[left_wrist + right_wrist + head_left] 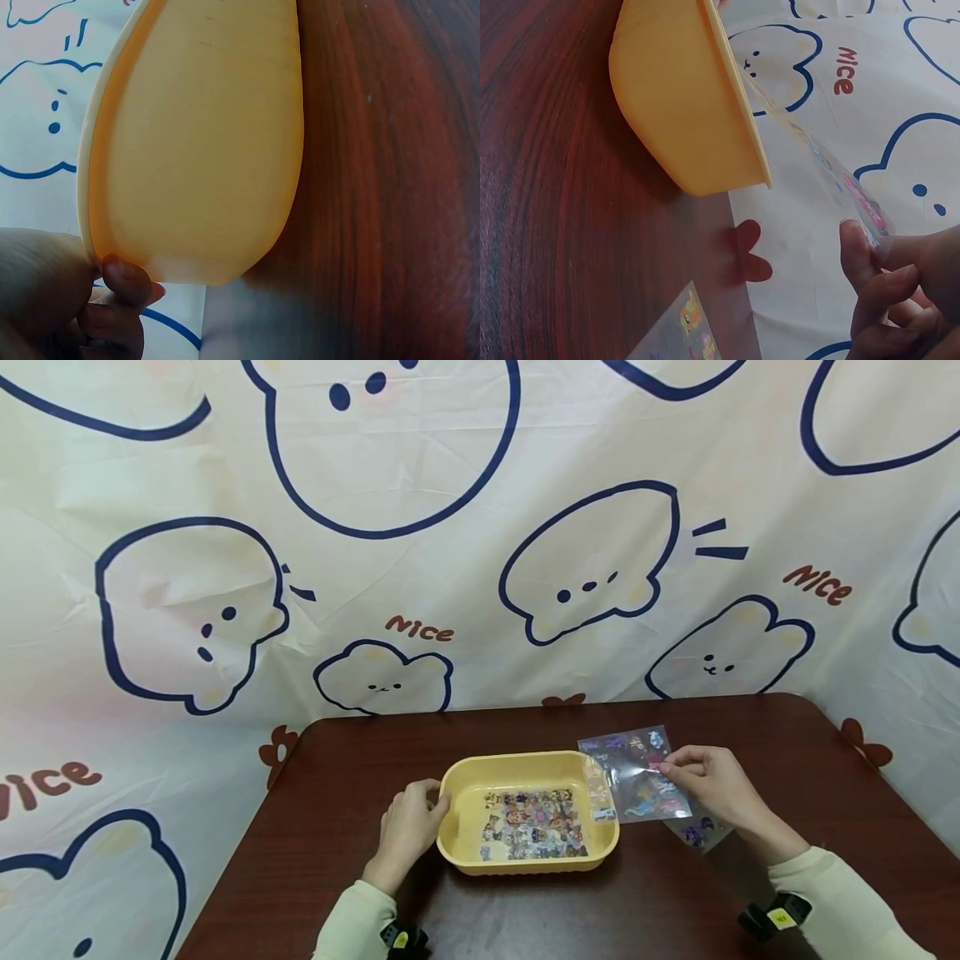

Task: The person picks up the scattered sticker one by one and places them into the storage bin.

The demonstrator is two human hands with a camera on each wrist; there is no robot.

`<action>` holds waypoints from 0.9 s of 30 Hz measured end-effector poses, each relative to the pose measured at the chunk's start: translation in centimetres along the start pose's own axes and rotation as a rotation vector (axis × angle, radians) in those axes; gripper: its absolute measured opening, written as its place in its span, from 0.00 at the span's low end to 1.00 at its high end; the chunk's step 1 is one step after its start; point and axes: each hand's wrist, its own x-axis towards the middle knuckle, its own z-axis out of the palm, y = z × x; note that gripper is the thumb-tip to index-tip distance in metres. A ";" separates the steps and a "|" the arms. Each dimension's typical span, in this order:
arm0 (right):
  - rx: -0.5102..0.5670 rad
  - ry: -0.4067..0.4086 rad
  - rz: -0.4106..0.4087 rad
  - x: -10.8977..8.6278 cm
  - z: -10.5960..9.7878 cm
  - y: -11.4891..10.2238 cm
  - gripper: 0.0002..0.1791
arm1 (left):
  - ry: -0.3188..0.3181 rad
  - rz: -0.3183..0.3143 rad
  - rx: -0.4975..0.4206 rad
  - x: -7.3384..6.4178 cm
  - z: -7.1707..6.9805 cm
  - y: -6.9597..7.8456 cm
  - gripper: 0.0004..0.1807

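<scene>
A yellow plastic tray (525, 866) stands on the dark table, with a sheet of small cartoon stickers (536, 827) lying in it. My left hand (408, 827) grips the tray's left rim between thumb and fingers, and the left wrist view shows the thumb and fingers on that rim (86, 187). With thumb and fingers, my right hand (712, 781) pinches a clear sticker sheet (637, 777). That sheet slants over the tray's right rim, and its left part overlaps the inside. Edge-on in the right wrist view, the sheet (840, 176) stretches from the fingers towards the tray.
Another clear sticker sheet (697, 832) lies on the table under the right hand, right of the tray. The brown wooden table (510, 918) has rounded far corners. A cloth (465, 593) printed with blue-outlined cartoon animals hangs behind and beside it.
</scene>
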 end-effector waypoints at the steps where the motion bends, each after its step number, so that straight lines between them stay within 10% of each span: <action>1: 0.003 -0.003 0.006 0.0 0.1 0.0 0.13 | 0.000 0.000 0.000 0.0 0.0 0.0 0.16; 27: 0.091 -0.071 -0.003 0.2 2.4 -1.2 0.12 | 0.007 -0.003 -0.002 0.1 -0.1 0.0 0.15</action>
